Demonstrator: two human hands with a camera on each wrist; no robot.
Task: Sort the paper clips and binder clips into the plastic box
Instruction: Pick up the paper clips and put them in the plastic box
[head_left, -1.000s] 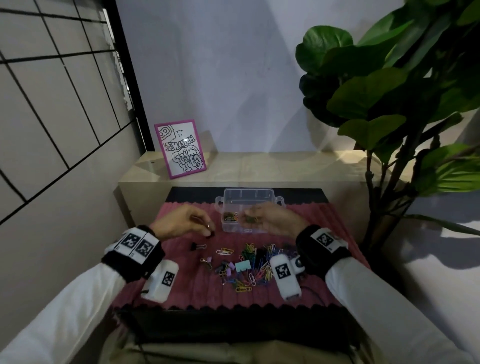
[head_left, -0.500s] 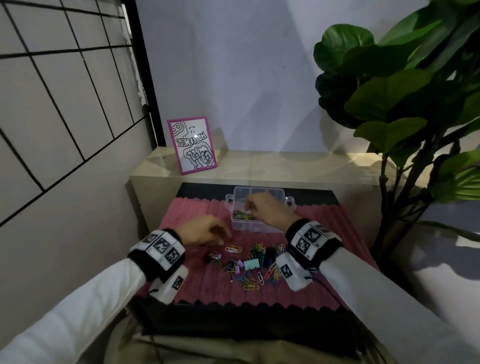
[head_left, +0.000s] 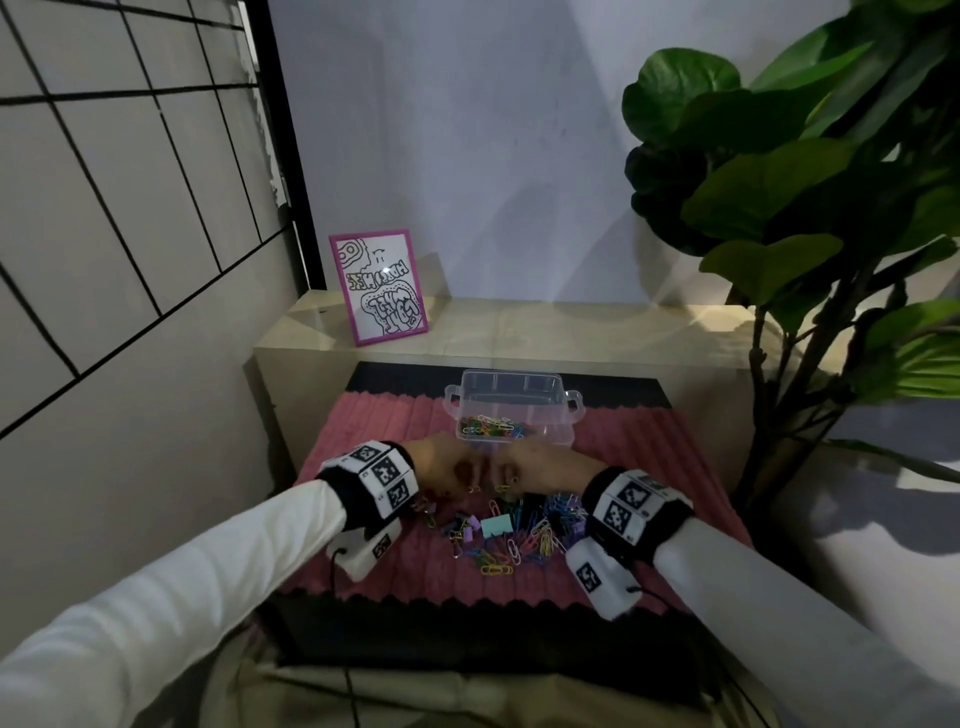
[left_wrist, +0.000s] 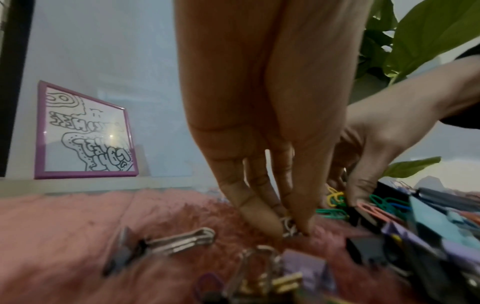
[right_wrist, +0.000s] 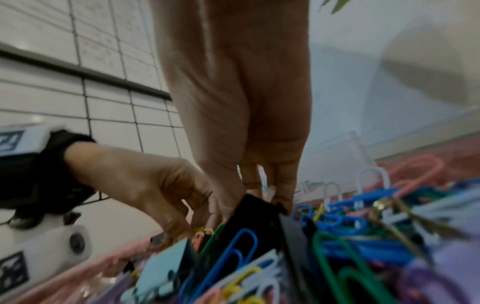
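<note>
Head view: a clear plastic box (head_left: 511, 402) holding coloured wire paper clips sits on a ribbed pink mat (head_left: 395, 415), just beyond both hands. The left hand (head_left: 444, 467) pinches a small silvery clip (left_wrist: 288, 226). The right hand (head_left: 524, 462) has its fingers (right_wrist: 283, 185) curled into the heap of paper clips and binder clips (head_left: 514, 525); whether they grip anything cannot be told.

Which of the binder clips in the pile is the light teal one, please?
The teal clip lies mid-pile on the pink mat, just nearer the person than both hands; its neighbours are purple or black, and it looks larger than most.
</note>
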